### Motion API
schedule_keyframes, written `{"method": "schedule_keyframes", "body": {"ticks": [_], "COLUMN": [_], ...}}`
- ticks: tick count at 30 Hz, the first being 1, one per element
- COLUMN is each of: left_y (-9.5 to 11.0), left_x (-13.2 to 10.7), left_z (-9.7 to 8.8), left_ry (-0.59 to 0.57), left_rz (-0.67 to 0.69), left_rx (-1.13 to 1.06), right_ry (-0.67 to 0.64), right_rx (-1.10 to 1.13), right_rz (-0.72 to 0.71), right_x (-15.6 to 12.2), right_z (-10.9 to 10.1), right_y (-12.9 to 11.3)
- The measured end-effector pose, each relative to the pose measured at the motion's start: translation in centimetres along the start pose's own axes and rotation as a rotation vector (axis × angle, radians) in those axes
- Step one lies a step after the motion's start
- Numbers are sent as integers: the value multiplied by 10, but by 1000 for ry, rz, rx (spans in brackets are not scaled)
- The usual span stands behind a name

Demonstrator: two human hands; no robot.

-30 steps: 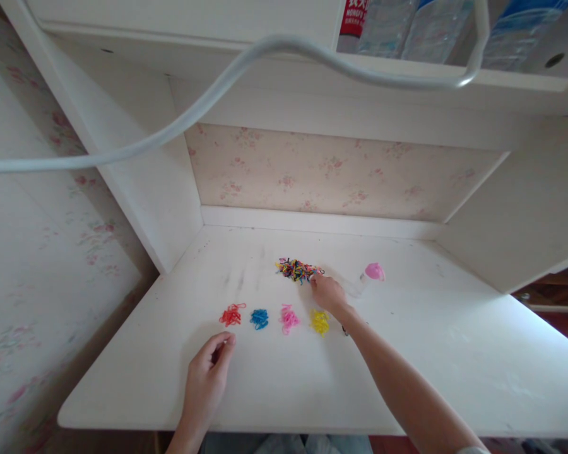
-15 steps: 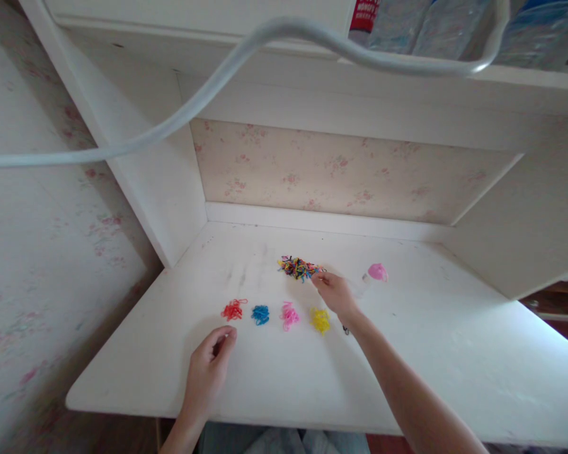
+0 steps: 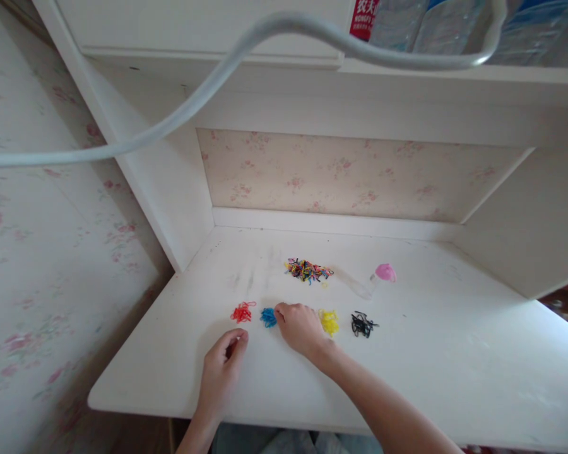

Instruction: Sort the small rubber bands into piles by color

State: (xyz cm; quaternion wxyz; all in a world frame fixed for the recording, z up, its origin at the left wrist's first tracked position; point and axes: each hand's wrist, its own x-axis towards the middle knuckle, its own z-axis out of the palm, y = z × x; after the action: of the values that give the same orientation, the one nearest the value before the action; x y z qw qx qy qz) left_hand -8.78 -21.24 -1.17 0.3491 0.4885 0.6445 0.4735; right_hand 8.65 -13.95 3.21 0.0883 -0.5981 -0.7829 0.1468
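Small rubber bands lie sorted by colour in a row: a red pile (image 3: 242,312), a blue pile (image 3: 267,317), a yellow pile (image 3: 329,322) and a black pile (image 3: 362,324). Behind them is a mixed-colour heap of rubber bands (image 3: 307,270). My right hand (image 3: 300,326) is closed in a pinch at the right edge of the blue pile; whatever its fingertips hold is hidden. It covers the place of the pink pile. My left hand (image 3: 223,364) rests just in front of the red pile, thumb and forefinger together, with nothing visible in them.
A clear container with a pink top (image 3: 385,272) lies at the right on the white desk (image 3: 454,366). A pale cable (image 3: 194,113) crosses the upper view. Bottles (image 3: 402,25) stand on the shelf above. Side panels and a papered wall (image 3: 312,170) enclose the desk.
My right hand has moved from the mixed heap toward me and left, to the blue pile. The black pile now shows, while the pink one is covered. My left hand stays by the red pile.
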Motion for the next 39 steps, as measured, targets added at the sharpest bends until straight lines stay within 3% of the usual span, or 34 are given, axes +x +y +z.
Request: {"method": "schedule_keyframes", "body": {"ticks": [7,11,14,17,22,24,30,39], "left_y": [-1,-2,1,4,6,7,9,8], "left_x": [0,0,-2,-6,-12,-13,-13,-11], "left_z": [0,-1,-1,0,9,12,15,16], "left_ry": [-20,-29,-48,-66,-15,-15,-28,10], "left_rz": [7,9,36,91,216,251,243,245], "left_rx": [-3,17,58,111,226,270,330,380], "right_ry": [46,113,228,311,404,414,324,357], "right_rx": [-39,54,262,418,484,504,524,523], "right_rz": [-14,-7,81,267,537,548,383,357], "right_x": [-9,-30,-55,-86,-127,-133,-127,-137], "right_z": [-12,-16,-9,2,11,12,9,11], "right_y": [2,17,45,85,136,140,125,128]}}
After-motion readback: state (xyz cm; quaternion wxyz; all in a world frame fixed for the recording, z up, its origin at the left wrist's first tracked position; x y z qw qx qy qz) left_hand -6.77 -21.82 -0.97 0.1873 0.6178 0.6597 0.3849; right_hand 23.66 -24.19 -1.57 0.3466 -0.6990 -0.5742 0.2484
